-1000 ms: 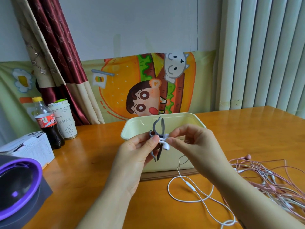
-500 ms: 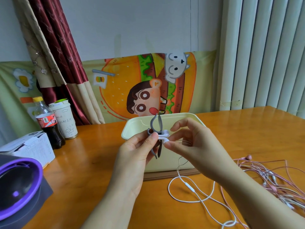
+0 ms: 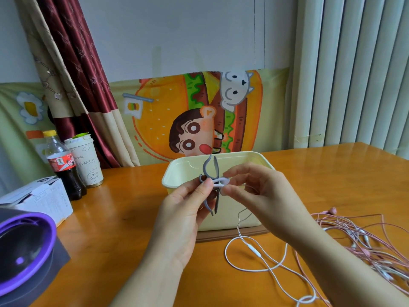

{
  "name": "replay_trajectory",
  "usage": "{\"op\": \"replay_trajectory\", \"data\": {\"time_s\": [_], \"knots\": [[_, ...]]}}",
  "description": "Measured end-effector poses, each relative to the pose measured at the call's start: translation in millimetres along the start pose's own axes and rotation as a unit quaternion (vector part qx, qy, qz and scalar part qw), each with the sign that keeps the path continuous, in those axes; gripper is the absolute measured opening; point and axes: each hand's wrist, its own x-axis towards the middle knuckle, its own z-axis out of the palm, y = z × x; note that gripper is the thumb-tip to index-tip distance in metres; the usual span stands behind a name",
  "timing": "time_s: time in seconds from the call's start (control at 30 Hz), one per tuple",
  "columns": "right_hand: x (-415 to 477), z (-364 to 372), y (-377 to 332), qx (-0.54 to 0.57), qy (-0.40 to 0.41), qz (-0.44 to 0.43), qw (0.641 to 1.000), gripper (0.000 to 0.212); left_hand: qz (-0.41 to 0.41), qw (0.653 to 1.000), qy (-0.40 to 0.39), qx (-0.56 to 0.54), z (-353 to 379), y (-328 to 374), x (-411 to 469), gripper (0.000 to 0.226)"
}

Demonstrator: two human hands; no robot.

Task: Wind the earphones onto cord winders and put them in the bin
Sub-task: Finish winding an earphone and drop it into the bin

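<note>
You held the grey cord winder (image 3: 209, 168) upright in your left hand (image 3: 188, 211), thumb and fingers pinching it at its narrow waist, so that its upper prongs rose above your thumb and its lower prongs hung below. Your right hand (image 3: 263, 193) met it from the other side: thumb and forefinger pinched the white earbud (image 3: 224, 180) right against the winder's middle, with the other fingers loosely curled behind.

From under your right hand the white cable (image 3: 234, 262) dropped to the wooden table (image 3: 124, 218) and lay there in loose loops, its inline remote (image 3: 254, 249) on the near side of the bin. The winder and both hands were in front of the cream bin (image 3: 177, 173), which sat open on a brown tray (image 3: 221, 236) at mid-table. I could not tell what, if anything, lay inside it.

To your right, a tangle of pink earphones (image 3: 365, 235) was spread on the table, well apart from the bin. On the left stood a cola bottle (image 3: 64, 167) and a paper cup (image 3: 86, 162) side by side, with a white carton (image 3: 37, 200) nearer you and a dark object with a purple rim (image 3: 24, 247) at the corner.
</note>
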Motion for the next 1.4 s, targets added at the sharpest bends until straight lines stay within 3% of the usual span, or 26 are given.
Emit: {"op": "replay_trajectory", "data": {"time_s": [0.4, 0.53, 0.73, 0.87, 1.1, 1.27, 1.4], "knots": [[-4, 3, 5, -0.078, 0.042, -0.051, 0.995, 0.018, -0.007, 1.0, -0.022, 0.019, -4, 1, 1, 0.039], [-3, 1, 3, -0.11, 0.03, -0.073, 0.991, 0.017, -0.008, 1.0, -0.013, 0.022, -5, 2, 1, 0.032], [0, -15, 8, 0.005, 0.014, -0.033, 0.999, 0.015, -0.035, 0.998, -0.039, -0.031, -5, 8, 5, 0.032], [-3, -3, 14, -0.086, -0.025, -0.027, 0.996, 0.009, -0.043, 0.997, -0.053, -0.027, -8, 8, 5, 0.037], [-10, 21, 9, -0.207, -0.142, -0.052, 0.967, 0.023, -0.021, 0.998, 0.044, 0.03, -12, 2, 7, 0.028], [-9, 17, -2, -0.24, -0.195, -0.069, 0.948, 0.024, -0.055, 0.997, 0.06, 0.0, -13, 0, 9, 0.035], [-8, 10, -9, -0.247, -0.207, -0.062, 0.945, 0.024, -0.113, 0.987, 0.089, -0.069, -11, -1, 11, 0.022]]}}
